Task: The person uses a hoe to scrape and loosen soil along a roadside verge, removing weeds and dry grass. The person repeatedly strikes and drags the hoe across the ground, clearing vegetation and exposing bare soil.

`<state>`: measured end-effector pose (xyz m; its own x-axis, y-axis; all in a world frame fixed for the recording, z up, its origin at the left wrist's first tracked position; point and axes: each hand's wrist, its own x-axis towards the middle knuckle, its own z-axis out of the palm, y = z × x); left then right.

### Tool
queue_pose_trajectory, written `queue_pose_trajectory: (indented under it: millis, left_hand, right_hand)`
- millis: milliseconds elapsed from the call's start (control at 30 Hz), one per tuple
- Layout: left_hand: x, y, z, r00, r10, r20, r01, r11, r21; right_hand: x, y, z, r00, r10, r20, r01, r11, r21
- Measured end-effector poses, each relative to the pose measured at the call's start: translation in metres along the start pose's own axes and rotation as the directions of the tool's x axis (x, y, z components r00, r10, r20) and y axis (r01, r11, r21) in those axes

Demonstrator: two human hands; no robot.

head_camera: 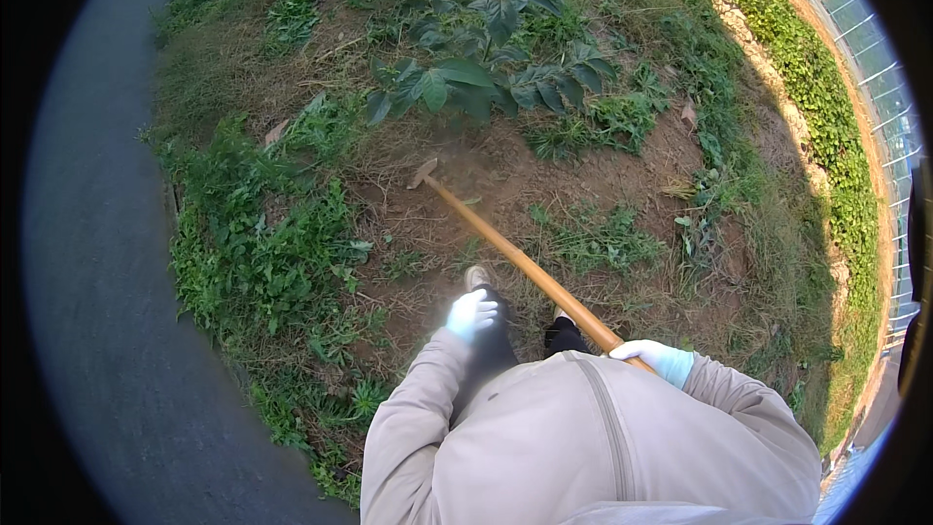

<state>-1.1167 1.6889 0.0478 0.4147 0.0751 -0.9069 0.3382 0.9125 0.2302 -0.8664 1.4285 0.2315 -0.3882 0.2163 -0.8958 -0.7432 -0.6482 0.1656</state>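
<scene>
A hoe (521, 260) with a long, smooth wooden handle slants across the ground before me. Its small blade (423, 173) rests at bare brown soil, coated in a similar colour. My right hand (660, 359), in a white and pale blue glove, grips the handle's near end beside my waist. My left hand (471, 314), gloved alike, is off the handle in front of my left thigh. Its fingers are curled, with nothing visible in them. Beyond the blade, a leafy broad-leaved plant (466, 80) grows from the plot.
Thick green weeds (270, 233) border a grey paved path (109, 270) on the left. More weeds (605, 237) and dry grass lie right of the handle. Farther right run a sunlit row of low plants (824, 95) and a structure with white ribs (867, 51). My shoe (477, 277) stands on the soil.
</scene>
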Motion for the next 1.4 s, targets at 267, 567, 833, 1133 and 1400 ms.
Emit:
queue_pose_trajectory:
  millis: [267, 567, 833, 1133, 1400]
  left_hand:
    - [0.017, -0.018, 0.049, 0.994, -0.08, 0.07, 0.073, 0.993, 0.093]
    - [-0.001, -0.052, 0.124, 0.953, -0.198, 0.231, 0.184, 0.98, 0.08]
    - [0.016, -0.1, 0.191, 0.936, -0.23, 0.268, 0.152, 0.947, 0.283]
    - [0.016, -0.123, 0.193, 0.931, -0.267, 0.249, 0.145, 0.896, 0.42]
    - [0.009, -0.076, 0.192, 0.945, -0.245, 0.216, 0.127, 0.885, 0.448]
  right_hand:
    - [-0.036, 0.024, 0.012, 0.994, 0.047, -0.097, -0.037, 0.995, 0.098]
    - [-0.021, 0.054, -0.029, 0.979, -0.199, -0.049, 0.173, 0.93, -0.325]
    - [-0.049, 0.131, -0.094, 0.948, -0.318, -0.027, 0.319, 0.946, 0.049]
    - [-0.07, 0.166, -0.132, 0.841, -0.541, 0.031, 0.493, 0.788, 0.368]
    - [-0.046, 0.171, -0.127, 0.544, -0.805, 0.237, 0.262, 0.431, 0.864]
